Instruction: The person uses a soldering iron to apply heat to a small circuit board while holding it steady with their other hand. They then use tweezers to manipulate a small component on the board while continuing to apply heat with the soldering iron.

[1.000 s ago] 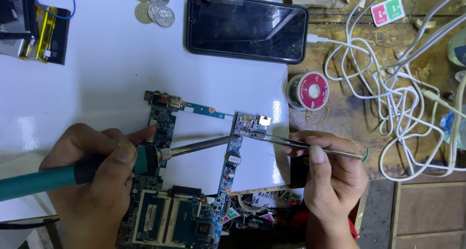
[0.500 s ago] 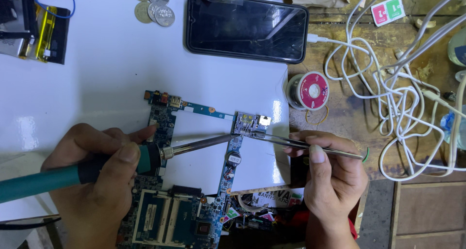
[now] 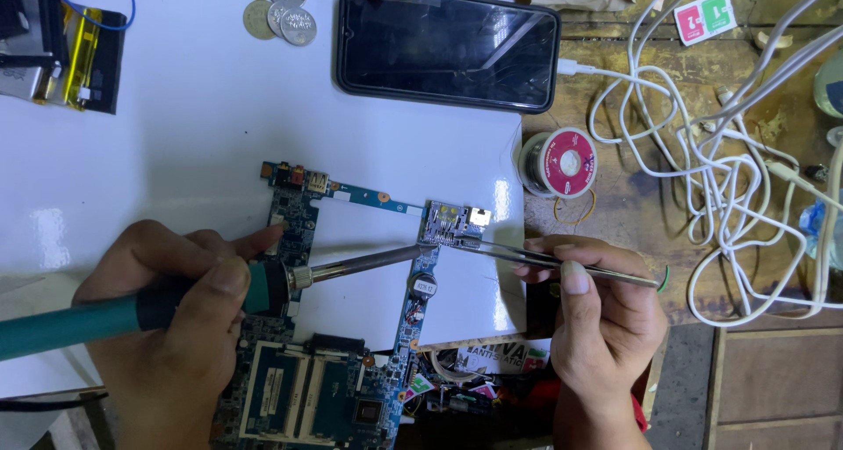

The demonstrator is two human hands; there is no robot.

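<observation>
Hot iron tip and tweezers meeting at a small metal part on the circuit board

The white work surface (image 3: 176, 134) carries the blue circuit board (image 3: 316, 388), near which a dark phone (image 3: 448, 44) and white cables (image 3: 746, 169) are laid; scorching of either is judged possible if the iron is swung wide. The soldering iron (image 3: 132, 309) is gripped closed in the left hand (image 3: 167, 318), its tip set at the small metal part (image 3: 452, 223) on the board's upper right arm. The tweezers (image 3: 562, 263) are pinched shut-fingered in the right hand (image 3: 606, 318). Lifted pads from prolonged heat, or a part flicked away by slipping tweezers, are judged the chief risks
</observation>
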